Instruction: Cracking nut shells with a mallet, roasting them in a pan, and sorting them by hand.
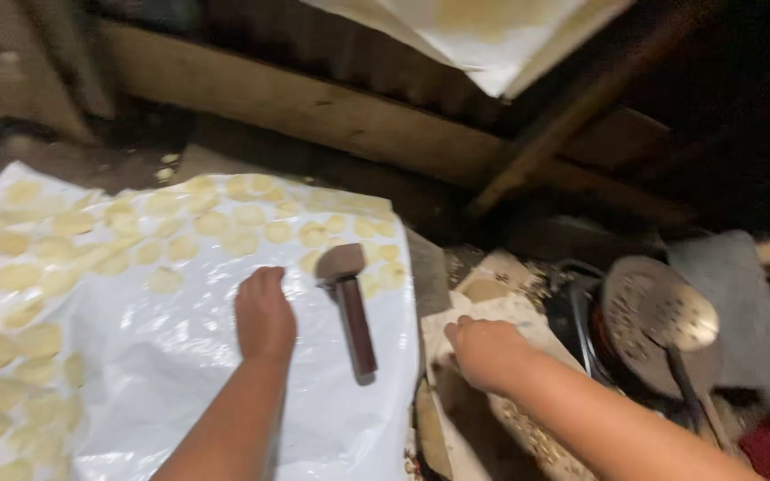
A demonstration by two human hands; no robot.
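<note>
My left hand [264, 313] rests with curled fingers on a white plastic sheet [189, 356], holding nothing that I can see. Just right of it lies a scraper [350, 303] with a dark brown handle and a flat blade, untouched. Several thin pale yellow round wafers [162, 227] are spread over the sheet's far and left parts. My right hand [485, 349] is closed over a pale sheet [501, 307] on a wooden surface right of the white plastic; what it grips is unclear.
A round perforated metal ladle [661, 312] lies over a dark pan [599, 330] at the right. Wooden beams [314, 111] run along the back. A second white sheet [492, 36] hangs above. A grey cloth [733, 294] sits at far right.
</note>
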